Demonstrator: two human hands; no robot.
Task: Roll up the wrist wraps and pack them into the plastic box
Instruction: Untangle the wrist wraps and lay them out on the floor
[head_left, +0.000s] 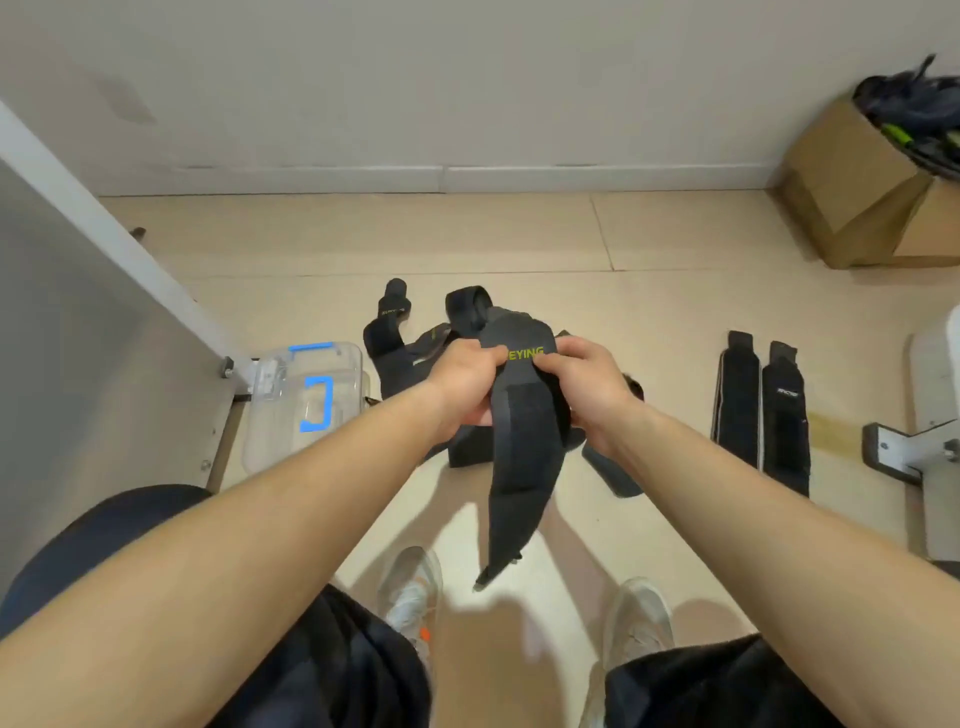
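Seen from a head camera looking down, a seated person holds one black wrist wrap (522, 467) in the air above the floor (363, 234). Its top end, marked with yellow-green lettering, is bunched between both hands, and its long loose tail hangs down toward the shoes (410, 587). The step in hand appears to be starting the roll. To do it well, the first fold should be tight and square to the strap's edges. The tail should hang untwisted under light tension, and each turn should stack flush so the roll ends up compact enough for the box. The left hand (467, 387) and right hand (592, 387) sit side by side, forearms stretched forward and converging, backs of the hands up. The fingers (488, 358) of each hand are curled and pinching the wrap's upper end; what the fingertips underneath are doing is hidden. The clear plastic box (280, 415) with blue latches rests on the floor to the left, near a heap of black wraps (395, 343). Two further wraps (784, 415) lie flat side by side on the right.
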